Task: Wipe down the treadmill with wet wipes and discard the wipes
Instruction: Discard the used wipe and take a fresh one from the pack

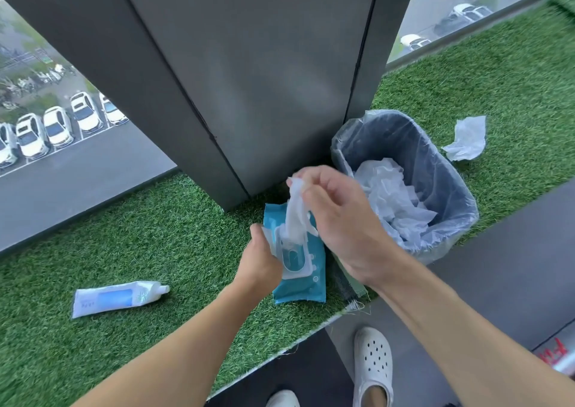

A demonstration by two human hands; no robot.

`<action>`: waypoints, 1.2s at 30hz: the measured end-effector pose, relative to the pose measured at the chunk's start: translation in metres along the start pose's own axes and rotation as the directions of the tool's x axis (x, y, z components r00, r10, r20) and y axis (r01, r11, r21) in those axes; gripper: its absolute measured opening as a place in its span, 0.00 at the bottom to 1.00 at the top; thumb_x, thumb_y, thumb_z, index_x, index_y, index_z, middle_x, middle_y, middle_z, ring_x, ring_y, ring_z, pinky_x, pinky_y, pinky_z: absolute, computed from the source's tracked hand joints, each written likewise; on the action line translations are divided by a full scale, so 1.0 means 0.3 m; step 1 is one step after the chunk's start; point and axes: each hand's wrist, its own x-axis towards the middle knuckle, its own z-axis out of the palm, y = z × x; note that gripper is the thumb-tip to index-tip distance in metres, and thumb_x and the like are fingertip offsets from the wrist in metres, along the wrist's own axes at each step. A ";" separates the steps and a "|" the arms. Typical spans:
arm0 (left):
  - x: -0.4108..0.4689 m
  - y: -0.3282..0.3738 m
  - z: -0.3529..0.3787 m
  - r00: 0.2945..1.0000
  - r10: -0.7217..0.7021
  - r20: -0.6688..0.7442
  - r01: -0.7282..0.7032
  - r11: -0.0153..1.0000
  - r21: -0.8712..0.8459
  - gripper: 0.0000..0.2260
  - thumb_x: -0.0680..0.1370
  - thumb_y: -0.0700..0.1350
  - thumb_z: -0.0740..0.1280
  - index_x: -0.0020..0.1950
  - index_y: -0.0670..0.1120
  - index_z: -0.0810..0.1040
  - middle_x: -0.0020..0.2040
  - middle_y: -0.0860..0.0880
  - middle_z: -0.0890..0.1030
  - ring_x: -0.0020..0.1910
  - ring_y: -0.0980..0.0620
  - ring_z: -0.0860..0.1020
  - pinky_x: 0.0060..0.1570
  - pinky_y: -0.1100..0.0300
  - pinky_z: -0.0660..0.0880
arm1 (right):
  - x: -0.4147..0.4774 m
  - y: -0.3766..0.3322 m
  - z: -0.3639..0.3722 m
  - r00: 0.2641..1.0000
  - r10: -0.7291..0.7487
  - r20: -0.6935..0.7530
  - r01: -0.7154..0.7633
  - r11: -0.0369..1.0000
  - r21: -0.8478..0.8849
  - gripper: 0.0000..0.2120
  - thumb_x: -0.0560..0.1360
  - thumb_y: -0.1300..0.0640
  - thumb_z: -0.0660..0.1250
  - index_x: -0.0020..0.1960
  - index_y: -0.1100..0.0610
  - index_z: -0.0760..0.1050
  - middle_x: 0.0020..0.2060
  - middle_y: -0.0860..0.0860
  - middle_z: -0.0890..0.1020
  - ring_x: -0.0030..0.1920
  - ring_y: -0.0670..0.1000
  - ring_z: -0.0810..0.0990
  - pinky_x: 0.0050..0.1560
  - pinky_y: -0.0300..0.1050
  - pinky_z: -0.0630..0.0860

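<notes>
- A teal wipe pack (300, 279) lies flat on the green fake grass (155, 235), near the foot of a dark grey pillar (249, 79).
- The left hand (263, 258) grips the pack at its left edge, fingers curled against the white plastic lid frame, thumb pointing to the far side.
- The right hand (339, 219) is above the pack and pinches the top of a white wet wipe (295, 216) between thumb and fingertips.
- The wipe hangs down from that pinch in a twisted strip. Its lower end is still at the opening in the pack's lid.
- Just right of the pack stands a grey bin (435, 157) with a clear plastic liner folded over its rim.
- Crumpled white wipes (392, 198) lie piled inside the bin.
- One more crumpled wipe (468, 140) lies on the grass just beyond the bin's far right side, outside it.
- A white and blue tube (118, 297) lies on its side on the grass, well to the left of the pack, cap pointing right.
- The grass strip ends at a dark floor (513, 266) on the near right. A foot in a white perforated clog (373, 363) stands there, and the toe of a second white shoe (283, 399) shows at the near edge.
- Far left, a window (46, 110) looks down on parked white cars.
</notes>
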 end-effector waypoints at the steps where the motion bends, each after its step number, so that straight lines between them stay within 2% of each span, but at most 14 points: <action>1: 0.002 0.001 0.000 1.000 -0.003 0.001 0.003 1.000 0.000 0.22 0.77 0.30 0.54 0.70 0.44 0.57 0.49 0.46 0.74 0.42 0.49 0.75 0.29 0.61 0.68 | 0.011 -0.003 -0.008 1.000 -0.014 -0.010 0.015 0.998 0.064 0.05 0.74 0.58 0.59 0.40 0.56 0.70 0.41 0.50 0.80 0.45 0.57 0.81 0.47 0.54 0.79; 2: -0.001 0.004 -0.001 1.000 -0.018 0.000 0.018 1.000 0.000 0.24 0.77 0.29 0.54 0.71 0.44 0.56 0.51 0.45 0.74 0.44 0.47 0.76 0.31 0.60 0.69 | 0.020 0.006 -0.016 0.999 -0.027 -0.030 0.030 0.995 0.095 0.06 0.77 0.60 0.58 0.41 0.56 0.67 0.40 0.51 0.78 0.50 0.62 0.81 0.44 0.50 0.79; 4: -0.011 0.011 -0.004 0.999 -0.038 0.003 0.038 0.999 0.011 0.25 0.78 0.29 0.54 0.73 0.45 0.55 0.54 0.42 0.75 0.48 0.44 0.77 0.33 0.57 0.72 | 0.027 0.038 -0.041 0.994 -0.055 -0.097 0.057 0.998 0.016 0.09 0.82 0.64 0.54 0.43 0.57 0.63 0.37 0.52 0.70 0.49 0.69 0.79 0.38 0.37 0.75; 7: -0.017 0.008 -0.006 1.000 -0.015 -0.002 0.015 1.000 0.026 0.23 0.77 0.29 0.53 0.70 0.45 0.58 0.53 0.41 0.76 0.46 0.43 0.78 0.38 0.49 0.77 | 0.018 0.112 -0.068 0.994 -0.014 -0.108 -0.015 0.967 -0.256 0.08 0.84 0.61 0.53 0.47 0.57 0.64 0.36 0.51 0.69 0.37 0.62 0.75 0.35 0.40 0.72; 9: -0.013 0.006 -0.006 1.000 -0.025 -0.014 0.025 0.999 0.024 0.24 0.77 0.29 0.53 0.71 0.45 0.57 0.48 0.43 0.76 0.42 0.45 0.77 0.33 0.52 0.74 | 0.021 0.174 -0.076 0.995 0.093 -0.026 -0.092 0.850 -0.518 0.05 0.82 0.57 0.57 0.54 0.53 0.72 0.41 0.48 0.75 0.38 0.52 0.75 0.42 0.48 0.72; 12: -0.012 -0.003 -0.006 1.000 -0.015 -0.018 0.015 1.000 0.004 0.26 0.78 0.30 0.53 0.74 0.47 0.56 0.47 0.44 0.76 0.39 0.47 0.78 0.30 0.54 0.73 | 0.032 0.254 -0.063 0.960 0.225 0.167 -0.003 0.602 -0.799 0.24 0.79 0.55 0.63 0.74 0.46 0.65 0.60 0.51 0.72 0.55 0.55 0.78 0.56 0.50 0.74; 14: -0.022 -0.005 -0.008 1.000 0.017 -0.018 -0.017 1.000 -0.009 0.21 0.79 0.32 0.54 0.71 0.46 0.59 0.47 0.44 0.77 0.38 0.48 0.77 0.32 0.51 0.75 | 0.044 0.293 -0.043 0.913 0.266 0.309 0.106 0.577 -0.810 0.27 0.77 0.59 0.63 0.74 0.45 0.65 0.64 0.50 0.71 0.59 0.55 0.76 0.56 0.51 0.74; 16: -0.025 -0.006 -0.012 0.999 0.026 -0.018 -0.026 1.000 -0.012 0.18 0.80 0.34 0.55 0.68 0.45 0.59 0.47 0.43 0.77 0.36 0.48 0.75 0.29 0.54 0.72 | 0.049 0.323 -0.027 0.861 0.312 0.402 0.186 0.542 -0.819 0.22 0.75 0.59 0.65 0.68 0.46 0.70 0.59 0.49 0.72 0.55 0.56 0.77 0.49 0.52 0.75; 19: -0.014 -0.006 -0.010 1.000 0.020 -0.006 -0.020 1.000 0.000 0.19 0.79 0.34 0.54 0.69 0.47 0.58 0.47 0.44 0.76 0.35 0.49 0.74 0.26 0.58 0.68 | 0.049 0.347 -0.006 0.843 0.366 0.395 0.221 0.434 -0.874 0.16 0.75 0.58 0.66 0.62 0.50 0.75 0.57 0.50 0.71 0.50 0.57 0.78 0.43 0.50 0.74; 23: -0.016 -0.006 -0.015 0.999 0.032 -0.007 -0.032 0.999 0.000 0.18 0.79 0.33 0.54 0.66 0.48 0.58 0.44 0.45 0.75 0.34 0.50 0.72 0.25 0.60 0.67 | 0.021 0.370 0.006 0.850 0.325 0.415 0.241 0.461 -0.854 0.16 0.74 0.64 0.64 0.60 0.53 0.68 0.51 0.50 0.74 0.48 0.58 0.78 0.34 0.49 0.66; 28: -0.012 -0.001 -0.015 0.999 0.040 -0.009 -0.040 0.999 0.012 0.17 0.78 0.31 0.54 0.59 0.50 0.57 0.44 0.45 0.75 0.36 0.48 0.74 0.26 0.58 0.68 | -0.011 0.412 0.008 0.872 0.326 0.366 0.273 0.298 -0.915 0.19 0.75 0.62 0.64 0.65 0.54 0.68 0.58 0.52 0.65 0.34 0.58 0.74 0.27 0.46 0.62; 30: -0.010 0.000 -0.014 0.999 0.049 -0.016 -0.048 0.998 0.030 0.17 0.77 0.31 0.54 0.58 0.50 0.57 0.44 0.45 0.75 0.37 0.48 0.73 0.27 0.57 0.68 | 0.005 0.410 0.016 0.848 0.429 0.313 0.213 0.264 -0.941 0.24 0.76 0.60 0.64 0.71 0.50 0.64 0.61 0.55 0.64 0.33 0.55 0.71 0.31 0.46 0.66; 33: -0.010 -0.003 -0.013 0.998 0.054 -0.015 -0.054 0.998 0.034 0.18 0.77 0.30 0.53 0.58 0.50 0.58 0.45 0.43 0.75 0.36 0.47 0.73 0.26 0.56 0.68 | 0.032 0.408 0.005 0.778 0.560 0.283 0.134 0.292 -0.947 0.33 0.77 0.56 0.64 0.75 0.39 0.55 0.60 0.55 0.66 0.45 0.58 0.77 0.46 0.52 0.76; 36: -0.010 -0.001 -0.018 0.998 0.062 -0.015 -0.061 0.997 0.037 0.17 0.78 0.31 0.54 0.58 0.51 0.58 0.43 0.45 0.75 0.35 0.48 0.73 0.24 0.58 0.67 | 0.006 0.403 -0.003 0.852 0.437 0.290 0.085 0.430 -0.899 0.30 0.75 0.57 0.64 0.73 0.40 0.59 0.54 0.52 0.70 0.49 0.59 0.77 0.45 0.50 0.74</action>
